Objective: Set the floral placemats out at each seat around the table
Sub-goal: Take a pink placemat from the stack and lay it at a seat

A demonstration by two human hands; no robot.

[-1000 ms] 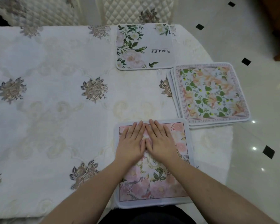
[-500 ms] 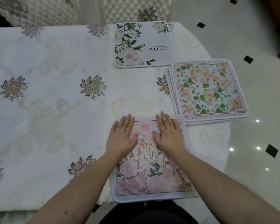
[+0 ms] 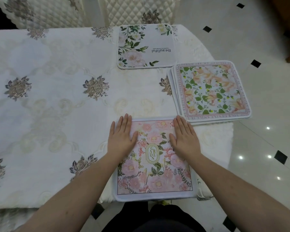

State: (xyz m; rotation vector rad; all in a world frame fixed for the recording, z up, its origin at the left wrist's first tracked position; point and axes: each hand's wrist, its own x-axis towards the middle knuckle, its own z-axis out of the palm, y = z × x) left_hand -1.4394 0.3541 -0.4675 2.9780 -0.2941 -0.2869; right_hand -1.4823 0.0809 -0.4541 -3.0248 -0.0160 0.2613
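Both hands lie flat with fingers straight on a pink placemat (image 3: 155, 158) at the near edge of the cloth-covered surface (image 3: 57, 106). The left hand (image 3: 122, 136) presses its left edge, the right hand (image 3: 184, 139) its right side, likely smoothing it at this seat. A white leafy placemat (image 3: 146, 46) sits at the far seat. A stack of placemats (image 3: 211, 91) waits to the right.

A white embroidered tablecloth (image 3: 54, 101) with grey-brown flower motifs covers the tabletop across the left and centre of the frame. Two quilted cream chair backs (image 3: 134, 10) stand along the top edge. Glossy pale floor tiles (image 3: 266, 139) with small black diamonds fill the right side.
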